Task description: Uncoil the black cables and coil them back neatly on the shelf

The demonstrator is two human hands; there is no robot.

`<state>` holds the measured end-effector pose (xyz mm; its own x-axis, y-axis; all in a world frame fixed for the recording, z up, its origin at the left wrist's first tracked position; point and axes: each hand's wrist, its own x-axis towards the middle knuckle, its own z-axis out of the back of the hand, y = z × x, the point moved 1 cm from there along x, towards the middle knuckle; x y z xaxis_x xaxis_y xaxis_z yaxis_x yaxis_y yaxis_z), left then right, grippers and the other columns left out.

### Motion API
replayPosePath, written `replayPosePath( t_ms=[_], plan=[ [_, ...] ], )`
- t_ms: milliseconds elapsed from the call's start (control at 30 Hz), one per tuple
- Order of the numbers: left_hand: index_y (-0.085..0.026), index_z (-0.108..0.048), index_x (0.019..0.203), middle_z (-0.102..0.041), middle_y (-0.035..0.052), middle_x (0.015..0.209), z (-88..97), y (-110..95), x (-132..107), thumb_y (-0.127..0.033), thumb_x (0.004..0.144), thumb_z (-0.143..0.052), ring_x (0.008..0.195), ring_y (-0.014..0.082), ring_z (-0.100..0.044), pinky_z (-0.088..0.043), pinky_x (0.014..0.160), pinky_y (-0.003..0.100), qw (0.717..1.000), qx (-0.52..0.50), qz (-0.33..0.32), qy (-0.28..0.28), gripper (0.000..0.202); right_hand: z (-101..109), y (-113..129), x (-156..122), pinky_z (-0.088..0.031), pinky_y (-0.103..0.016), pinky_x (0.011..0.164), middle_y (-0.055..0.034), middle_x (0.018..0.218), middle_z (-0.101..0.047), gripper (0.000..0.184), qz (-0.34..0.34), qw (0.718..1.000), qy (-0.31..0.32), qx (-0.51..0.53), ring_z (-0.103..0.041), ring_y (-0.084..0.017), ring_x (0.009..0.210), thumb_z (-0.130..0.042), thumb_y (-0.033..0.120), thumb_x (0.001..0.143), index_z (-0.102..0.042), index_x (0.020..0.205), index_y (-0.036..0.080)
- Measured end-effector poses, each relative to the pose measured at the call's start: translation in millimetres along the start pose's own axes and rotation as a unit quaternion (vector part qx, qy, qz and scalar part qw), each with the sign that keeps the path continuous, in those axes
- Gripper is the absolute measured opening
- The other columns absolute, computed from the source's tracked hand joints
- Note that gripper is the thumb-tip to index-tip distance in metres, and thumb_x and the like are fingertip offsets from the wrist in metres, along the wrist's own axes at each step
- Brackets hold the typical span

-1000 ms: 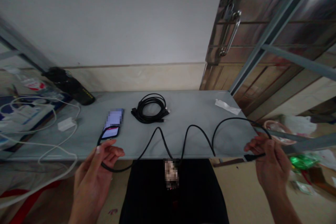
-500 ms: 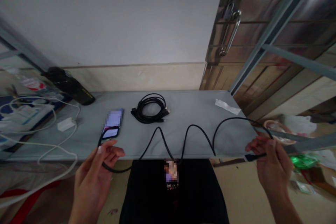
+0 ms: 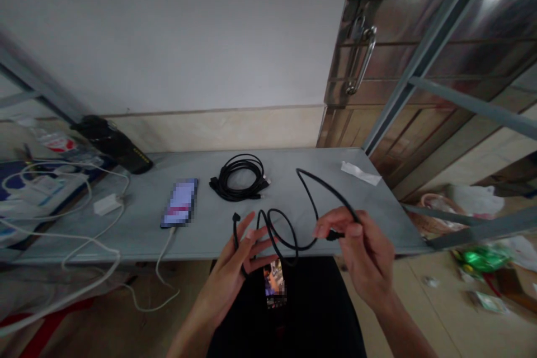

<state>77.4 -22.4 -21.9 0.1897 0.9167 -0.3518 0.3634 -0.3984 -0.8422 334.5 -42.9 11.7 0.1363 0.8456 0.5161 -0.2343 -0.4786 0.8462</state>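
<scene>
A thin black cable (image 3: 289,246) hangs in loose loops between my two hands, above the front edge of the grey table. My left hand (image 3: 235,268) has its thumb over the cable, fingers partly spread behind it; one small black plug sticks up beside the fingertips. To the right, my right hand (image 3: 364,254) pinches the cable near its other end, a dark connector (image 3: 334,235) showing below the fingers. A second black cable (image 3: 241,179) lies coiled on the table beyond my hands.
A lit phone (image 3: 180,204) with a white cord lies left of the coil. Further left are a black bottle (image 3: 115,142), a white adapter (image 3: 108,203) and tangled white cords. A crumpled white strip (image 3: 361,173) lies at the back right. Metal posts frame the table (image 3: 390,224).
Both hands have moved inward from far apart, so the cable between them has gathered into closer loops. The left hand no longer covers the phone's lower end.
</scene>
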Motion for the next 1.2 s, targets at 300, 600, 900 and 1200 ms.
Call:
replayPosePath(
  t_ms=[300, 600, 900, 1200],
  plan=[
    [-0.018, -0.081, 0.127, -0.086, 0.0105, 0.114, -27.5, -14, 5, -0.047, 0.099, -0.086, 0.114, 0.0310, -0.082, -0.066, 0.104, 0.042, 0.989, -0.134, -0.032, 0.058, 0.040, -34, -6, -12, -0.062, -0.033, 0.104, -0.0143, 0.136, -0.061, 0.025, 0.088, 0.963, 0.252, -0.042, -0.067, -0.022, 0.128, -0.052, 0.014, 0.114, -0.064, 0.134, 0.025],
    [-0.019, -0.081, 0.130, -0.083, 0.0070, 0.103, -53.0, -31, 7, -0.053, 0.099, -0.086, 0.101, 0.0262, -0.082, -0.068, 0.092, 0.037, 0.978, -0.188, -0.044, 0.079, 0.045, -53, -19, -17, -0.063, -0.046, 0.106, -0.0129, 0.125, -0.073, 0.020, 0.056, 0.947, 0.301, -0.098, -0.073, -0.029, 0.119, -0.046, 0.018, 0.117, -0.055, 0.134, 0.025],
    [-0.020, -0.080, 0.108, -0.028, -0.0129, 0.054, -45.9, -74, 7, -0.053, 0.102, -0.082, 0.041, 0.0055, -0.015, -0.034, 0.039, 0.016, 0.970, -0.157, -0.033, 0.182, 0.033, -87, -24, 0, -0.063, -0.037, 0.088, -0.0116, 0.107, -0.079, 0.033, 0.154, 0.940, 0.290, -0.097, -0.080, -0.027, 0.101, -0.067, 0.051, 0.114, -0.053, 0.122, 0.022],
    [-0.019, -0.078, 0.110, -0.040, -0.0123, 0.051, 15.4, -102, 90, -0.041, 0.092, -0.089, 0.043, 0.0103, -0.044, -0.052, 0.058, 0.027, 0.965, 0.131, -0.225, -0.001, 0.030, -130, -81, 101, -0.050, -0.039, 0.099, -0.0082, 0.100, -0.079, 0.026, 0.360, 0.823, 0.314, -0.306, -0.072, -0.023, 0.095, -0.058, 0.041, 0.119, -0.069, 0.109, 0.020]
  ],
)
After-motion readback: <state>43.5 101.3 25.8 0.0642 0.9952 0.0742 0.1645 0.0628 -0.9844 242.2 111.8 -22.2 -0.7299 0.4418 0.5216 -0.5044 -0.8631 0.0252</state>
